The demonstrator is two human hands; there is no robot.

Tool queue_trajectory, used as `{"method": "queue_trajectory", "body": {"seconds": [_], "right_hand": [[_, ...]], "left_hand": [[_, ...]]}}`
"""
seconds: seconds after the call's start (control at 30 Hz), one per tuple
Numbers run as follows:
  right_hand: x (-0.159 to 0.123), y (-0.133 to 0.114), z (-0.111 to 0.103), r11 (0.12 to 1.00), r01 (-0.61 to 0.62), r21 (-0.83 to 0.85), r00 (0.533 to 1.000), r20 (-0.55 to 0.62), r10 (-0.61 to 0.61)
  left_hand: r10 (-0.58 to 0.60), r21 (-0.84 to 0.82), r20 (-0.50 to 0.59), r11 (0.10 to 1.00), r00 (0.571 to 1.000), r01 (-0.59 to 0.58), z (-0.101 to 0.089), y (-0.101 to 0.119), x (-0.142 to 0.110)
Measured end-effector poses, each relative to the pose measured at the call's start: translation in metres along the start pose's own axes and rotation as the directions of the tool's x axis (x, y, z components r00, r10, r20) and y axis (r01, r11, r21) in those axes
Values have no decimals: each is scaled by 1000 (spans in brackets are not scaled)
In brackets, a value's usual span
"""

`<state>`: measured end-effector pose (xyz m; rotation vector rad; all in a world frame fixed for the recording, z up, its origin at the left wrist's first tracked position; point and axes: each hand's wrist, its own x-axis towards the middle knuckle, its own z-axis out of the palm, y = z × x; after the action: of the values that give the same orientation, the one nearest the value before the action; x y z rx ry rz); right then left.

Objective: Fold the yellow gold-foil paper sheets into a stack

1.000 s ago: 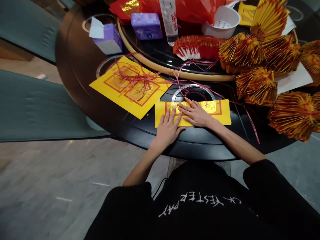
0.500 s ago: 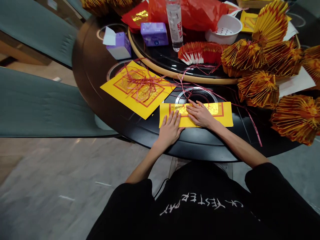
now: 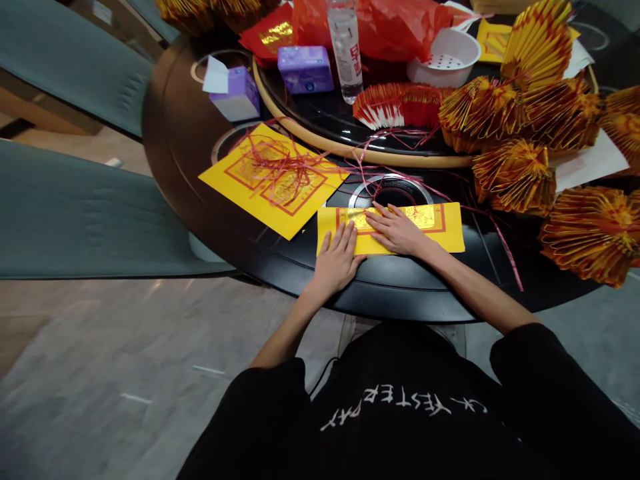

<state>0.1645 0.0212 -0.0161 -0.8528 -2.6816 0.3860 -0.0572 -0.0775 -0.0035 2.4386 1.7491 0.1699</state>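
Both my hands lie flat on a folded yellow paper sheet [image 3: 445, 233] printed with a red-bordered gold panel. It rests on the dark round table [image 3: 185, 167] near its front edge. My left hand [image 3: 337, 260] presses the sheet's left part, and my right hand [image 3: 397, 230] lies across its middle, fingertips close to the left hand. Neither hand grips anything. Beside them, to the left, lies a flat yellow sheet [image 3: 273, 180] tangled with thin red ribbon strands [image 3: 285, 163]. Part of the printed panel is hidden under my right hand.
A wood-rimmed glass turntable [image 3: 350, 150] holds a water bottle [image 3: 345, 50], a purple packet [image 3: 305, 70], a white strainer bowl [image 3: 443, 60] and a red bag [image 3: 380, 20]. Gold-and-red paper fans [image 3: 515, 177] crowd the right. Teal chairs [image 3: 65, 213] stand left.
The whole view has shifted slightly, with the table moving right and down in the picture. My hands have stayed on the folded sheet with little visible movement.
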Motion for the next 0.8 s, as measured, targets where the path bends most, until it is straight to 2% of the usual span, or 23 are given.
{"method": "queue_trajectory", "body": {"seconds": [0.17, 0.47, 0.67, 0.8], "right_hand": [[2, 1, 1, 1000, -16, -14, 999, 32, 16], [2, 0, 3, 999, -25, -26, 999, 25, 25], [2, 1, 3, 1000, -20, -5, 1000, 23, 20], [-1, -1, -3, 1000, -28, 9, 999, -18, 28]], "left_hand": [[13, 4, -6, 1000, 1000, -13, -1, -1, -1], [52, -22, -6, 998, 999, -52, -3, 22, 19], [46, -45, 29, 998, 999, -45, 5, 16, 24], [47, -52, 14, 998, 999, -46, 6, 13, 22]]}}
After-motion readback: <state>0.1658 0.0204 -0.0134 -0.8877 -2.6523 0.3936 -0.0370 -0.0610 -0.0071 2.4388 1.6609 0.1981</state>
